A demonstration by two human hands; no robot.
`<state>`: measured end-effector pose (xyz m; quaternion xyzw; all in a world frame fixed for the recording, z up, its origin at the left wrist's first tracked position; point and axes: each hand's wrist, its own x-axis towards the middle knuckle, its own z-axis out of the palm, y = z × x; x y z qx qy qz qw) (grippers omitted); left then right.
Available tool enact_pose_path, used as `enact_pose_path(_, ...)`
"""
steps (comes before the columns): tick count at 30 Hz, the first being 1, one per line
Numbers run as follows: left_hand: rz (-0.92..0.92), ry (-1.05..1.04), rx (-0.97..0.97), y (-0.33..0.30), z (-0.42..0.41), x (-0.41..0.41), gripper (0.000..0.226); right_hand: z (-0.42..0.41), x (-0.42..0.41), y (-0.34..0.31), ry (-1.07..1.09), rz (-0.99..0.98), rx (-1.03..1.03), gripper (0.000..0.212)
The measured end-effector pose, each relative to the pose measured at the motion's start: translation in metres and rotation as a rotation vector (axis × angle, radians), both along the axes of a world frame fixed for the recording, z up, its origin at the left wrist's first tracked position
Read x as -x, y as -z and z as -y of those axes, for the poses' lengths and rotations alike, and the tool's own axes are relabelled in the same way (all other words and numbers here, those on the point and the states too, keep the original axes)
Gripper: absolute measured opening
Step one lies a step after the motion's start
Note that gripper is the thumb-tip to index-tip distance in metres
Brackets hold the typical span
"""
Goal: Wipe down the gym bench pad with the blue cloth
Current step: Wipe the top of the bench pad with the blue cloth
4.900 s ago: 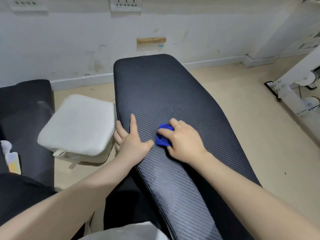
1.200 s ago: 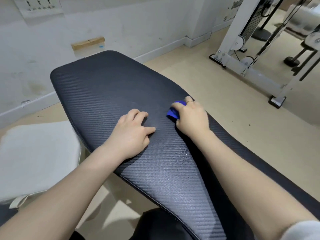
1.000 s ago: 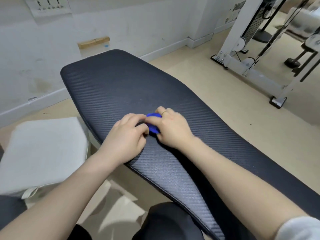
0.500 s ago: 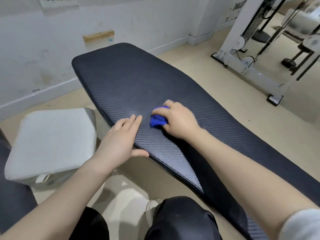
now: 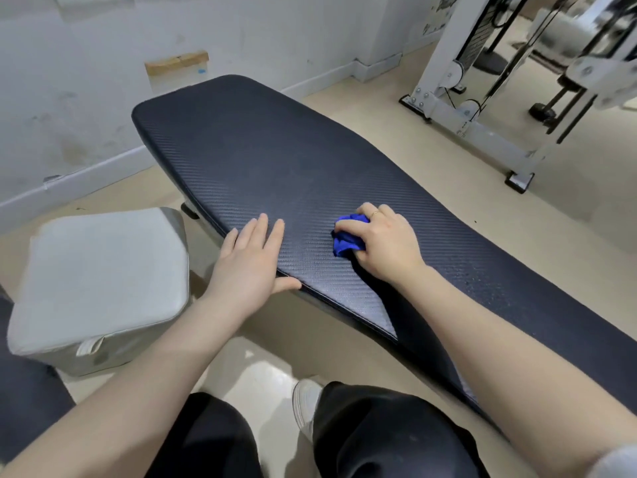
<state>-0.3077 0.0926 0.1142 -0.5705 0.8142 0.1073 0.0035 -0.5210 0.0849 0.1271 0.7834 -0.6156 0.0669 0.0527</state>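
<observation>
The gym bench pad [image 5: 275, 153] is a long dark pad with a carbon-weave texture, running from the far left to the near right. My right hand [image 5: 386, 246] presses a bunched blue cloth [image 5: 348, 238] onto the pad's middle; only the cloth's left part shows past my fingers. My left hand [image 5: 250, 267] lies flat on the pad's near-left edge, fingers spread on top and thumb along the rim, holding nothing.
A grey padded stool [image 5: 100, 281] stands on the floor left of the bench. A white cable-machine frame [image 5: 482, 108] occupies the far right. The wall [image 5: 86, 81] runs behind the pad's far end. My dark-trousered legs and a white shoe [image 5: 305, 405] are below.
My right hand has slid the cloth to the right, away from my left hand. My left hand stays flat on the pad's near edge.
</observation>
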Motion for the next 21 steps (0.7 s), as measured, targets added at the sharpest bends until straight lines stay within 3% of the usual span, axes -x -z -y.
enact_pose_path(3, -0.018, 0.016, 0.140, -0.004, -0.014, 0.005, 0.090, -0.032, -0.006, -0.003, -0.111, -0.001, -0.040, 0.036)
enact_pose_path(7, -0.112, 0.192, 0.425, 0.009, -0.031, 0.016, 0.064, -0.078, 0.009, -0.009, -0.298, 0.001, -0.148, 0.039)
enact_pose_path(9, -0.119, 0.213, 0.392, 0.014, -0.036, 0.023, 0.054, -0.072, 0.017, -0.006, -0.227, -0.022, -0.125, 0.039)
enact_pose_path(13, -0.085, 0.148, 0.349, 0.010, -0.036, 0.032, 0.052, -0.039, 0.015, -0.005, 0.193, -0.008, -0.077, 0.037)
enact_pose_path(21, -0.125, 0.147, 0.211, -0.004, -0.037, 0.037, 0.054, -0.085, 0.022, -0.008, -0.139, 0.097, -0.212, 0.043)
